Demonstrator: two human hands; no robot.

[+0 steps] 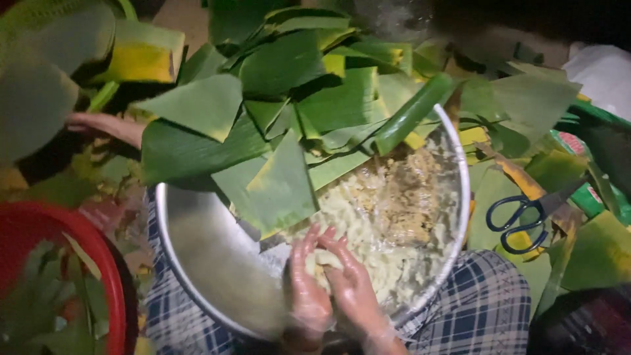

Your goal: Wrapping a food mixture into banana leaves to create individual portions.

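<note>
Left hand [306, 289] and right hand [351, 284] hide a pale lump [323, 260].

Green-yellow banana leaves [276, 98], silver bowl [197, 243] — pale yellow filling [388, 217], blue-handled scissors [519, 220], red basket [98, 256].

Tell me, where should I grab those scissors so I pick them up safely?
Take the scissors by their dark looped handles, which point left toward the metal bowl. Come from that left side, above the checked cloth. The blades run up and to the right across the leaves, so stay clear of that end.
</note>
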